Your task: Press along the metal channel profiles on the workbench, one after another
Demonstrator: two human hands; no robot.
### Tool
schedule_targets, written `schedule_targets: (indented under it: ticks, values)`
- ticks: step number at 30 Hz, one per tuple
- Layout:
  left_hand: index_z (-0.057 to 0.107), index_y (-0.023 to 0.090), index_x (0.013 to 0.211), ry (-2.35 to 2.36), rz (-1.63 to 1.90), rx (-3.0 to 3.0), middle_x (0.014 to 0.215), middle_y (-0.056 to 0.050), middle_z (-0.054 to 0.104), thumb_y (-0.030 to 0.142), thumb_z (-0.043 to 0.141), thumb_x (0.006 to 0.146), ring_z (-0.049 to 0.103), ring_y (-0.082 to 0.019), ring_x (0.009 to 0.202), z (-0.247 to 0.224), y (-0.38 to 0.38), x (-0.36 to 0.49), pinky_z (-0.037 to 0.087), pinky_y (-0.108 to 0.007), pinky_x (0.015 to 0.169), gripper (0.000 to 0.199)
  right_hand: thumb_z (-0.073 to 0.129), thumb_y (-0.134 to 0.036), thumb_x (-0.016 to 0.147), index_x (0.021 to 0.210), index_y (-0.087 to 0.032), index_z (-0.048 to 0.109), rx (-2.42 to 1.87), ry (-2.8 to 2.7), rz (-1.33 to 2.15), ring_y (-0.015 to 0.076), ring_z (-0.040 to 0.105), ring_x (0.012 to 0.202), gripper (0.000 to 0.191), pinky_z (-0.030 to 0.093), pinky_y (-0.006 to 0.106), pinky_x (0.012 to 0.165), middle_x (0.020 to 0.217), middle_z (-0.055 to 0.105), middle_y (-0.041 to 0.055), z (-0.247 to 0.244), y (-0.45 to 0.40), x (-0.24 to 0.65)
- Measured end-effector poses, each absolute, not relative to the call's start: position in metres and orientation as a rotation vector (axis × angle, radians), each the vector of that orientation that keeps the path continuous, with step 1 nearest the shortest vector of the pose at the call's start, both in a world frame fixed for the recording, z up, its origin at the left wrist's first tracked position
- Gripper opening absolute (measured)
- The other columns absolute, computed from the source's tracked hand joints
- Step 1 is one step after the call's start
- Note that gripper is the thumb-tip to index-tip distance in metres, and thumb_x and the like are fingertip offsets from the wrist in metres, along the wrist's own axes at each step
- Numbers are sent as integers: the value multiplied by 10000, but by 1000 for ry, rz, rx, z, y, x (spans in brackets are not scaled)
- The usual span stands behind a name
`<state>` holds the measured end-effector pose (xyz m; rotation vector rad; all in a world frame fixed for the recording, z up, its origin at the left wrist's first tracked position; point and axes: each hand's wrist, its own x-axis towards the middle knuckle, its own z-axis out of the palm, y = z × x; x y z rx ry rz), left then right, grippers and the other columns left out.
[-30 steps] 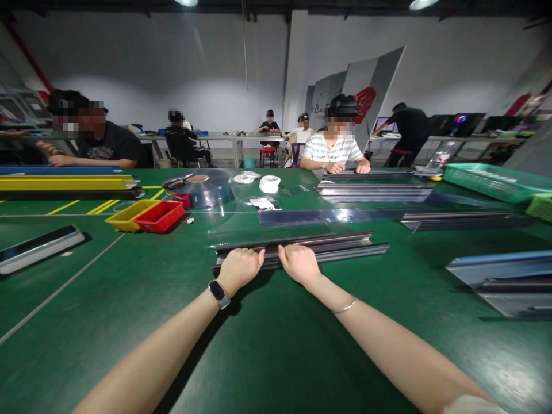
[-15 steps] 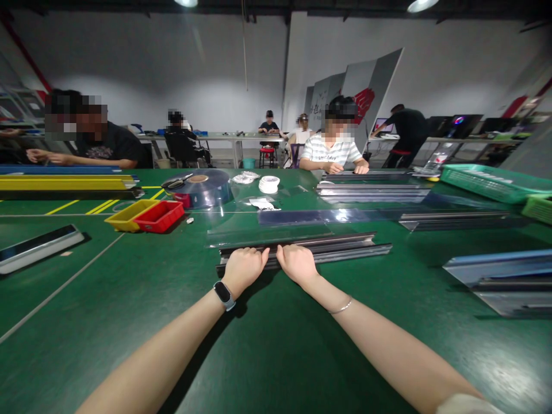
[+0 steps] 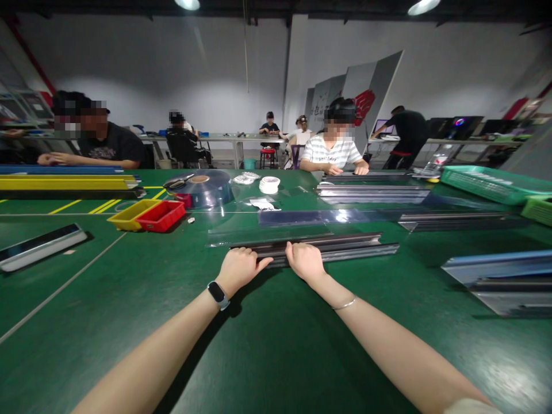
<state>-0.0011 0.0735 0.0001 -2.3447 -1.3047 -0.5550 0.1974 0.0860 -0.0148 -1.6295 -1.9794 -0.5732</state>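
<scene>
Your left hand (image 3: 238,270), right hand (image 3: 306,263): apart, clamped on dark channel strip (image 3: 353,247) | strip well short of far edge of bench (image 3: 276,345)

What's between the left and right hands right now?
A short stretch of the dark profile shows between the left hand and the right hand, seen in the head view.

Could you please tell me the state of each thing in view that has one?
Dark profile: held, running left to right.
Left hand: curled over the profile's left end, thumb stretched out.
Right hand: curled over the profile.
Wristband: worn, screen dark.
Red bin: upright, open-topped.
Yellow bin: upright, open-topped.
Film roll: wound, lying flat.
Green basket: open-topped.
</scene>
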Motion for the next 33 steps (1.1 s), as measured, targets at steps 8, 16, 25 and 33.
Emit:
schedule_targets:
  ticks: [8, 16, 25, 33]
  values:
    - [633, 108, 623, -1254, -532, -2371, 616, -116, 602, 593, 283, 816, 568, -182, 623, -4, 77, 1, 375, -288, 602, 629, 306, -309, 875, 611, -122, 588, -1641, -1999, -556, 140, 548, 574, 429, 297, 251, 544, 603, 603, 89, -14, 85, 194]
    - [641, 116, 616, -1292, -508, -2380, 642, -107, 593, 600, 286, 809, 556, -181, 647, -4, 79, 3, 368, -280, 591, 631, 301, -329, 881, 642, -130, 585, -1577, -2061, -527, 141, 543, 596, 421, 307, 251, 576, 623, 606, 85, -15, 82, 178]
    - [637, 118, 640, -1325, -494, -2353, 665, -108, 601, 603, 303, 803, 557, -189, 660, -3, 75, 4, 366, -282, 585, 611, 324, -308, 871, 624, -130, 586, -1590, -2015, -525, 136, 546, 585, 401, 308, 243, 561, 610, 606, 82, -17, 84, 177]
    - [611, 119, 682, -1296, -535, -2356, 677, -111, 622, 585, 313, 812, 566, -203, 668, -1, 73, 1, 375, -302, 623, 569, 330, -281, 863, 591, -134, 573, -1624, -1983, -550, 137, 541, 571, 394, 299, 244, 558, 588, 598, 70, -17, 87, 194]
